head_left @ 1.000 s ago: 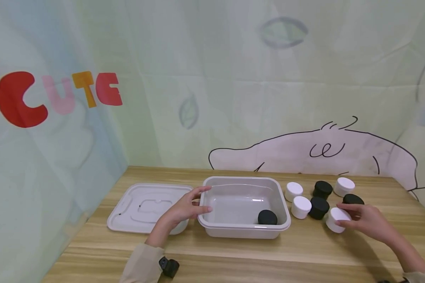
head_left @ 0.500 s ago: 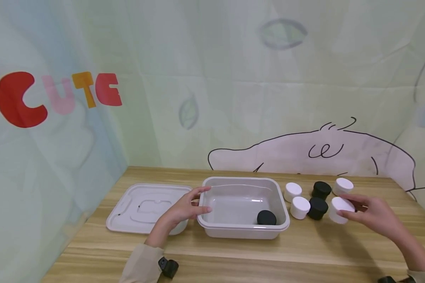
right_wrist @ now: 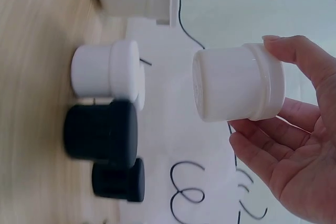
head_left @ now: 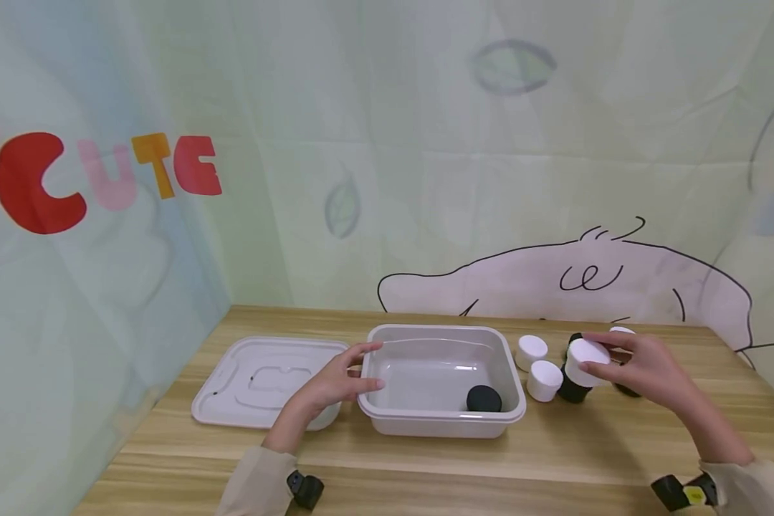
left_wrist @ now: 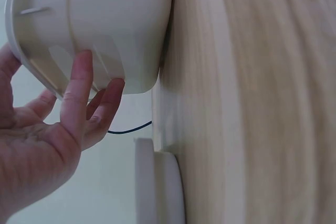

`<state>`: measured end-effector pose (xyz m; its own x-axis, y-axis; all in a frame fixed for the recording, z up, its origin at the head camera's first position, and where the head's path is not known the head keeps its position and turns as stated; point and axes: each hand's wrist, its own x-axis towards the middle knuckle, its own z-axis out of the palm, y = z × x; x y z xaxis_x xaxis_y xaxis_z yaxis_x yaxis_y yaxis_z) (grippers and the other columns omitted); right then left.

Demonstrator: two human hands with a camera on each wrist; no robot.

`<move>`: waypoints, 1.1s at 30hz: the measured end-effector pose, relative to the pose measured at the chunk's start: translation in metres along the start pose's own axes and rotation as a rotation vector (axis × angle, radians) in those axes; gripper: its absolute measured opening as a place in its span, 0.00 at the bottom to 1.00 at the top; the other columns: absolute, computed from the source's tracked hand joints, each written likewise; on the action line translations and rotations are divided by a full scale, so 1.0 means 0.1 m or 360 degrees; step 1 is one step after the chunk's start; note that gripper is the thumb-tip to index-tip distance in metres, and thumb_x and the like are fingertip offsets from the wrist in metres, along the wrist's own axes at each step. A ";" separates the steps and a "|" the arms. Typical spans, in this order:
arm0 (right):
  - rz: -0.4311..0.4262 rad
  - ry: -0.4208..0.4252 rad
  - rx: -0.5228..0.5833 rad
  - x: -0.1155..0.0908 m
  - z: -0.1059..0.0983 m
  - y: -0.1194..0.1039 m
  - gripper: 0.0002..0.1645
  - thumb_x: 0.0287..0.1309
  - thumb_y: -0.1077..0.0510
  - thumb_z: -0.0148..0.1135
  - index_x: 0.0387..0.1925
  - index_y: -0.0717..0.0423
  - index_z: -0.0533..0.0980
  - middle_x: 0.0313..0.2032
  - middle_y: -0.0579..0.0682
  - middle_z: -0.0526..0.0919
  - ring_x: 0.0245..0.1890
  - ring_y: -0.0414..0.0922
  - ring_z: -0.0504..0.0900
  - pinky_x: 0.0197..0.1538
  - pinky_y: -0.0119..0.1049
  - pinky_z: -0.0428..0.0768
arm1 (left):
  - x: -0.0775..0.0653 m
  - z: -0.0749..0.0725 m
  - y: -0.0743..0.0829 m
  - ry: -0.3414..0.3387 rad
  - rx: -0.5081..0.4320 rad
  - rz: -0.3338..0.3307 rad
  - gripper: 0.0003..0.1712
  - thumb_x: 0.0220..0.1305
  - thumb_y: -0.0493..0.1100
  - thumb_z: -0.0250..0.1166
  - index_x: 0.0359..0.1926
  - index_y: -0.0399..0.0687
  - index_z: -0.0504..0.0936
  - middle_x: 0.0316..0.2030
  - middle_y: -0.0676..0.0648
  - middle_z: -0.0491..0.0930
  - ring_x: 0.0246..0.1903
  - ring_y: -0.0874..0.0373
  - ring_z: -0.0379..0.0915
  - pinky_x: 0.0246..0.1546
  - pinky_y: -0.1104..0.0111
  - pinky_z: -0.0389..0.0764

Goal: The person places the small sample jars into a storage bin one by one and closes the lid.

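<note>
In the head view, the left hand reaches in to the left side of a light grey plastic tub, thumb and forefinger spread and gripping its rim; the right hand is raised to the right of the tub, partly closed, pinching a white capped jar between thumb and fingers; a lone black jar sits inside the tub, near its front right corner; just right of the tub, on the desk, stand a nearer white jar and a farther white jar; a flat grey lid lies left of the tub.

In the left wrist view, fingertips touch the tub's outer wall.

In the right wrist view, the white capped jar is clear of the desk and roughly upright, thumb at its cap; two black jars stand right of the tub.
</note>
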<state>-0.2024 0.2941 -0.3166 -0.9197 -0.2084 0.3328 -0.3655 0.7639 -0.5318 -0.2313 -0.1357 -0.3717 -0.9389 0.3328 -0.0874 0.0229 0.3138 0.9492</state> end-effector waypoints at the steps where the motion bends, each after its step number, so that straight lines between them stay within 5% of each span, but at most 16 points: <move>1: -0.0018 0.0000 -0.0001 0.02 0.01 -0.03 0.29 0.44 0.55 0.71 0.46 0.70 0.76 0.42 0.66 0.78 0.39 0.51 0.81 0.34 0.29 0.79 | 0.00 0.00 0.00 -0.0001 -0.0002 0.0000 0.37 0.53 0.41 0.67 0.64 0.47 0.63 0.55 0.34 0.67 0.45 0.50 0.71 0.32 0.65 0.77; 4: -0.0058 -0.0009 -0.0001 0.09 0.05 -0.10 0.28 0.43 0.55 0.71 0.45 0.70 0.76 0.41 0.64 0.80 0.37 0.45 0.79 0.36 0.33 0.79 | 0.00 0.00 0.00 -0.0002 -0.0003 0.0005 0.37 0.53 0.41 0.67 0.64 0.47 0.63 0.55 0.34 0.67 0.45 0.50 0.71 0.32 0.65 0.77; 9: -0.0050 -0.0072 0.0032 0.18 0.12 -0.23 0.30 0.45 0.53 0.70 0.47 0.69 0.76 0.42 0.64 0.80 0.38 0.51 0.80 0.35 0.30 0.77 | 0.00 0.00 -0.01 0.0001 -0.0005 0.0011 0.38 0.53 0.41 0.68 0.64 0.47 0.63 0.54 0.34 0.68 0.44 0.51 0.71 0.31 0.65 0.77; 23: -0.0183 -0.0179 0.0211 0.36 0.38 -0.51 0.28 0.43 0.54 0.72 0.45 0.67 0.77 0.44 0.61 0.80 0.42 0.52 0.78 0.44 0.45 0.77 | 0.00 0.01 -0.01 -0.0001 -0.0025 0.0007 0.37 0.52 0.40 0.68 0.63 0.46 0.63 0.54 0.34 0.68 0.43 0.51 0.71 0.32 0.65 0.77; 33: -0.0249 -0.0285 0.0306 0.45 0.64 -0.64 0.28 0.43 0.54 0.71 0.46 0.66 0.77 0.42 0.58 0.81 0.39 0.47 0.78 0.43 0.44 0.78 | 0.00 0.01 -0.01 -0.0015 -0.0052 0.0018 0.38 0.52 0.40 0.68 0.63 0.46 0.63 0.55 0.33 0.67 0.44 0.50 0.72 0.33 0.64 0.78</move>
<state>-0.2299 0.1963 -0.3175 -0.8546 -0.4317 0.2888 -0.5094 0.5883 -0.6281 -0.2310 -0.1356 -0.3728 -0.9353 0.3450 -0.0791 0.0224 0.2806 0.9596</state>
